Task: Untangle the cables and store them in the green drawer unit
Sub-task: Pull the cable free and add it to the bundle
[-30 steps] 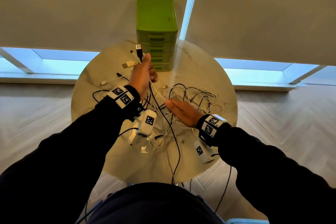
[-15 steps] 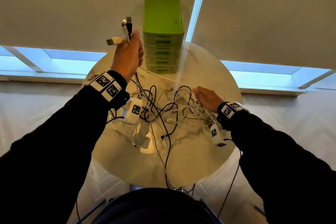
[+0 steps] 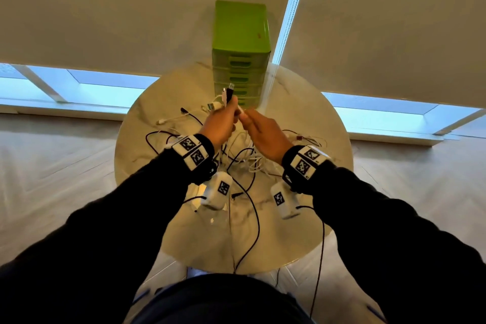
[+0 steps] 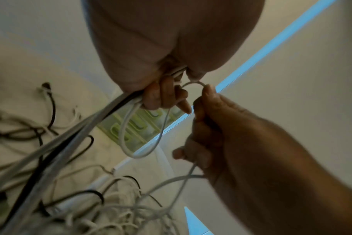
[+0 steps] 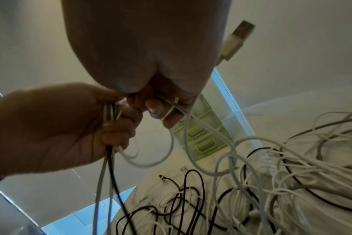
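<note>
The left hand (image 3: 219, 123) is raised above the round marble table (image 3: 310, 102), its fingers curled around a bunch of cable ends: in the head view a black USB plug (image 3: 230, 89) and a white plug (image 3: 223, 94) stick up out of the fist, and another white connector (image 3: 212, 106) juts to its left. From the right wrist view, white and black cords hang down from the underside of that fist toward the tabletop. The right hand (image 3: 264, 134) is just beside the left, the 2 almost touching, and its thumb and fingers pinch a thin white cable (image 4: 163, 127) that loops down between the hands and comes back up into the left grip. The left wrist view shows that loop hanging free in front of the drawers. The rest of the cable tangle (image 3: 244, 155) lies on the table beneath and behind the hands, a mix of white and black cords, with a few strands trailing over the near edge of the table. The green drawer unit (image 3: 240, 34) stands at the far edge of the table against the pale blinds, just beyond the hands; its drawers look pushed in. Both wrists carry bands with black-and-white markers, and the sleeves are dark.
</note>
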The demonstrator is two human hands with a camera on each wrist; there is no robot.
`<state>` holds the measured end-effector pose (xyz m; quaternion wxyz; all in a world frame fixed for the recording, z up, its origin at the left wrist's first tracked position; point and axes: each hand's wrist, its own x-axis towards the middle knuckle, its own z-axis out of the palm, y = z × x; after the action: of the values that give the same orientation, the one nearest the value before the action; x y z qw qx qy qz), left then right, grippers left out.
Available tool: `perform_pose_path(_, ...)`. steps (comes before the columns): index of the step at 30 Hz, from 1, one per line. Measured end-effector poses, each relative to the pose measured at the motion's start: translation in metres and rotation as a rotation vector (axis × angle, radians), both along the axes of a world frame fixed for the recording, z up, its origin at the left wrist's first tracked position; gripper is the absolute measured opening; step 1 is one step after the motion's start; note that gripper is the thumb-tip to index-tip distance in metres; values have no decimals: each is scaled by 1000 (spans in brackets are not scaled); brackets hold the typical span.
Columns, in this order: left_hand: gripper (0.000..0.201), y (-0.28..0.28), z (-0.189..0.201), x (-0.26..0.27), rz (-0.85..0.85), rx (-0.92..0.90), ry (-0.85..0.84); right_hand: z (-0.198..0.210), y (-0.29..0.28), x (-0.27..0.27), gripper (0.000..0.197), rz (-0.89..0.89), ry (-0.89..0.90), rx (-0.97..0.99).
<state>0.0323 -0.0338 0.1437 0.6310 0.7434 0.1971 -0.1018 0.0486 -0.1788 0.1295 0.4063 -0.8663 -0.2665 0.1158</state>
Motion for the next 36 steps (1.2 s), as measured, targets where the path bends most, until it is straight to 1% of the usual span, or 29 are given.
perform_pose_path(2,48,-2,5,3,48,-126,-29,-4,2,-5,22,46,26,-5)
perform_pose_path(4,43,-2,7,4,53,-146,-82,-8,0,-9,27,57,80,14)
perform_pose_path(7,43,2,8,4,74,-175,-133,-17,-4,-16,36,91,161,35)
perform_pose_path(10,41,9,17,3,90,-238,-171,-31,-14,-21,35,144,173,-61)
perform_pose_path(15,40,33,35,10,179,-175,-221,-55,-31,-27,32,156,150,-111)
perform_pose_path(19,38,53,53,18,235,-165,-283,-63,-35,-28,36,139,152,-88)
perform_pose_path(22,39,65,60,19,251,-151,-334,-68,-34,-21,33,140,131,-78)
perform_pose_path(25,39,73,65,16,270,-134,-363,-74,-36,-12,26,156,62,-183)
perform_pose_path(27,39,78,69,15,286,-128,-380,-82,-40,-7,22,180,63,-298)
perform_pose_path(28,39,82,71,14,292,-122,-387,-86,-43,-5,22,198,73,-366)
perform_pose_path(30,39,89,76,14,311,-114,-395,-96,-53,-2,34,231,52,-485)
perform_pose_path(31,39,93,78,14,321,-113,-397,-98,-59,0,39,231,34,-514)
perform_pose_path(32,39,97,80,14,324,-111,-398,-99,-64,1,40,211,32,-504)
perform_pose_path(34,38,100,79,12,317,-98,-397,-95,-70,6,33,155,-1,-468)
perform_pose_path(36,39,98,74,9,296,-68,-389,-88,-72,12,29,130,-41,-517)
